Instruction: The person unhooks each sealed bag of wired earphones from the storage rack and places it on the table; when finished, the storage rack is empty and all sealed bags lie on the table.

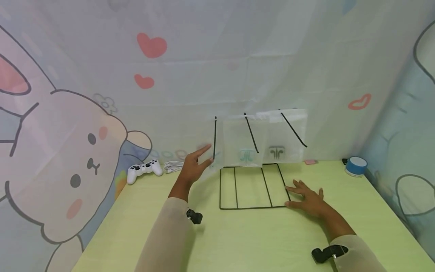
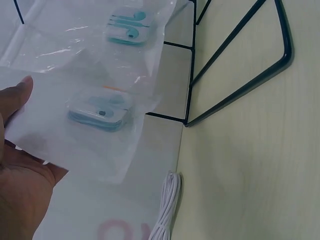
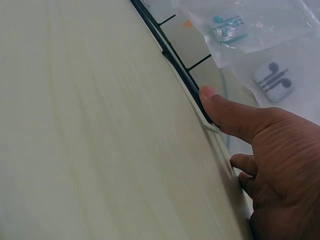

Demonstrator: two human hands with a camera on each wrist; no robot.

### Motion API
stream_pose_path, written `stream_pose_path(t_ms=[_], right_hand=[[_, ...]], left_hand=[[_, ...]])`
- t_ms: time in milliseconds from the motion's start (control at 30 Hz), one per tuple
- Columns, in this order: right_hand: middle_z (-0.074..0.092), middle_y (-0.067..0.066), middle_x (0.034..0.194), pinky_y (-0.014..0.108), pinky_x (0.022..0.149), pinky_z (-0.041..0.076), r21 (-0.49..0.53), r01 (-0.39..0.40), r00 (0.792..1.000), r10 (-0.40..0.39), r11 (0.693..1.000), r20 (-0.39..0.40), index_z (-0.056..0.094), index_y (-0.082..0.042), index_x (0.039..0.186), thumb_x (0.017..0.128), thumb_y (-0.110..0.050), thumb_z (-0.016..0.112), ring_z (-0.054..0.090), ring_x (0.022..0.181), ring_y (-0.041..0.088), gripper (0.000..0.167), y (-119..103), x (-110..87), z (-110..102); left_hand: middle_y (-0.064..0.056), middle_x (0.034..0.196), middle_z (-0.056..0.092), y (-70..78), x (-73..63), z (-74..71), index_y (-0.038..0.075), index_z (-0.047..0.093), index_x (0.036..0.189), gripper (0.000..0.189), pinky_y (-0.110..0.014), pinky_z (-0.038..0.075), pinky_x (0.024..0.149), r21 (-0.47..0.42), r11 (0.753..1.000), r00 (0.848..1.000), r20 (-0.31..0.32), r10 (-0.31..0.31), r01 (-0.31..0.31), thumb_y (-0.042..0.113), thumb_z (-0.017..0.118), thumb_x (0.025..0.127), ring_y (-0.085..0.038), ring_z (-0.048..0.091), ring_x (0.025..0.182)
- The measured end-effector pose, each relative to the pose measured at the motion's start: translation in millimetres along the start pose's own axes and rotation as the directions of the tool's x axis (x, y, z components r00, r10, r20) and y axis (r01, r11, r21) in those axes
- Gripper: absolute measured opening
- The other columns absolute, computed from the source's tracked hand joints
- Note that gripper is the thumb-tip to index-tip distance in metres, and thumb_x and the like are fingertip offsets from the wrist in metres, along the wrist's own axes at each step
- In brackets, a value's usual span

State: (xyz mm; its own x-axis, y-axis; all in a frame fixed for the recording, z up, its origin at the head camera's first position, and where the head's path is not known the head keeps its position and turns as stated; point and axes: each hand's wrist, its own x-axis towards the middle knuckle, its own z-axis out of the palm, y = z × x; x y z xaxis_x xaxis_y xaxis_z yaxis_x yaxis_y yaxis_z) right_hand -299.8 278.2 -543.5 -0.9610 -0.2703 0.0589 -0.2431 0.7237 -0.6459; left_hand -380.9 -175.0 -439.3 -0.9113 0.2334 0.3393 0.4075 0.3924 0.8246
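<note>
My left hand [image 1: 193, 166] holds a clear plastic bag [image 2: 45, 130] close to the tip of the left hook [image 1: 215, 138] on a black wire rack [image 1: 245, 208]. In the left wrist view, the thumb lies on the bag's front with other fingers behind it, partly hidden. A case of earphones [image 2: 100, 112] shows inside that bag. Two more bags hang on the middle and right hooks, holding a blue earphone case [image 1: 247, 155] and a dark one [image 1: 276, 152]. Fairly straight fingers of my right hand [image 1: 307, 198] touch the rack's front right corner, thumb against the bar.
A white game controller [image 1: 144, 170] and a coiled white cable [image 1: 173, 166] lie at the back left of the table [image 1: 238, 241]. Toward the back right are a blue-and-white round container [image 1: 356, 166] and a small pink item [image 1: 310, 162]. A printed cloth [image 1: 204, 49] stands behind.
</note>
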Motion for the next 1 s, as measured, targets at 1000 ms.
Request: stream_pose_path(t_ms=[1000], right_hand=[[0.029, 0.029, 0.176, 0.093, 0.113, -0.015, -0.007, -0.004, 1.000, 0.004, 1.000, 0.008, 0.060, -0.012, 0.157, 0.095, -0.049, 0.081, 0.014, 0.165, 0.058, 0.076, 3.7, 1.2, 1.0]], left_hand=[[-0.009, 0.163, 0.058, 19.5, -41.4, -12.1, 0.021, 0.057, 0.161, 0.074, -0.057, 0.047, 0.123, 0.162, 0.973, 0.979, -0.099, 0.179, -0.162, 0.001, 0.082, 0.095, -0.033, 0.052, 0.155]])
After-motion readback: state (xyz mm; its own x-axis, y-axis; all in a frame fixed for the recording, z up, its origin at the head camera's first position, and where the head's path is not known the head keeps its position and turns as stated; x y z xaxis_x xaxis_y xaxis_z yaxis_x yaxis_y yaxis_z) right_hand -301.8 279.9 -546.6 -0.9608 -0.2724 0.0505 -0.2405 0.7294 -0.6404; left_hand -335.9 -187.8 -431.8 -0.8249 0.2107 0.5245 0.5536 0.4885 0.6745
